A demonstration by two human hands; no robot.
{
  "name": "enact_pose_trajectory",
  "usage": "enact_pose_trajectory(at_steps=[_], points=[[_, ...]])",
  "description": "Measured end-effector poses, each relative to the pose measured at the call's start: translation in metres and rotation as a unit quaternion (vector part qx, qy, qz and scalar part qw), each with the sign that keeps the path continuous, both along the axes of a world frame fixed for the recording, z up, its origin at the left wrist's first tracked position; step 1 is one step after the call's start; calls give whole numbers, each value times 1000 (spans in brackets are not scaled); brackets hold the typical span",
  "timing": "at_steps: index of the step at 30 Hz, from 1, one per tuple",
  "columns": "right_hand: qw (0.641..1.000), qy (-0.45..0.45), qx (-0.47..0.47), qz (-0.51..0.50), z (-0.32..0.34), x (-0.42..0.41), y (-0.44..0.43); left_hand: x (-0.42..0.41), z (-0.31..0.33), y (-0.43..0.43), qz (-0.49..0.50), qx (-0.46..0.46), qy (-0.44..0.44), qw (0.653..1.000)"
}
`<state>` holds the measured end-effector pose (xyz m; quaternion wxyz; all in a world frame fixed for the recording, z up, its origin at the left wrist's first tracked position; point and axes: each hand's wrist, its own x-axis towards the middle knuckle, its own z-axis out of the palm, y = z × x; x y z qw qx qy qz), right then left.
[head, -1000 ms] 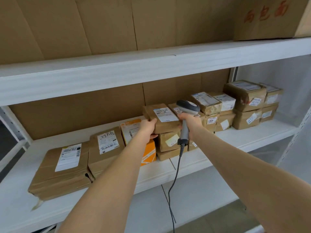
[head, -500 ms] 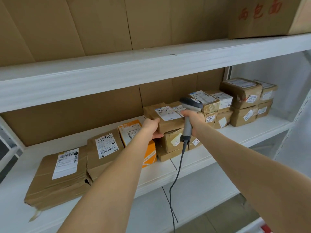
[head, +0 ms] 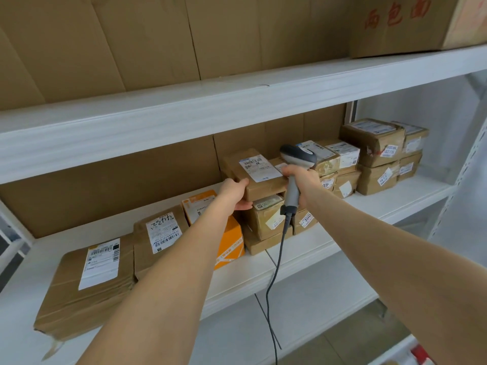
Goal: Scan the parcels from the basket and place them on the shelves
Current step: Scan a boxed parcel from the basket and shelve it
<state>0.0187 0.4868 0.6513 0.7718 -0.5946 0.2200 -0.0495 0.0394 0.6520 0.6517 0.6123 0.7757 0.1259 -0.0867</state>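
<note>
The parcel (head: 259,180), a small brown cardboard box with a white label on top, lies just left of the frame's centre. It sits on a taped box (head: 264,219) that rests on a flat box (head: 263,246), all on the middle shelf (head: 395,201). It looks light and stiff, easily borne by one hand. The taped card may be a little slick, so the sure hold is across a short end, fingers above and thumb beneath, clear of the label. That is how the left hand (head: 234,192) has it: fingers curled over the near left corner, thumb under the bottom edge. The parcel seems to sit slightly askew on the box under it, so it likely wants a nudge inward before letting go. The right hand (head: 301,180) is wrapped round the handle of the grey scanner (head: 297,156), whose head rises above the parcel's right end. Its fingers lie at that end, though I cannot tell whether they press it. The scanner's cable (head: 274,272) hangs toward the lower frame. To the left are an orange box (head: 229,243) and flat brown parcels (head: 87,280); more taped parcels (head: 374,146) are stacked at right
</note>
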Motion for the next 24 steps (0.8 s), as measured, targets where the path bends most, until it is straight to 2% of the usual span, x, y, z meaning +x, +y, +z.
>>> enact_pose_trajectory(at_steps=[5,8,12,17,24], points=[[1000,-12,-7,-17,11,3,-15,7,14,-23,-24,-16,-26,999],[999,-13,-15,-38,15,8,-33,13,17,-47,-36,-56,-16,998],[998,-6,-31,-58,13,13,-56,20,17,-77,-45,-65,7,997],[998,2,-36,-45,5,16,-73,25,14,-94,-33,-43,26,998],[998,3,-48,-38,-3,17,-75,19,16,-97,-37,44,48,997]])
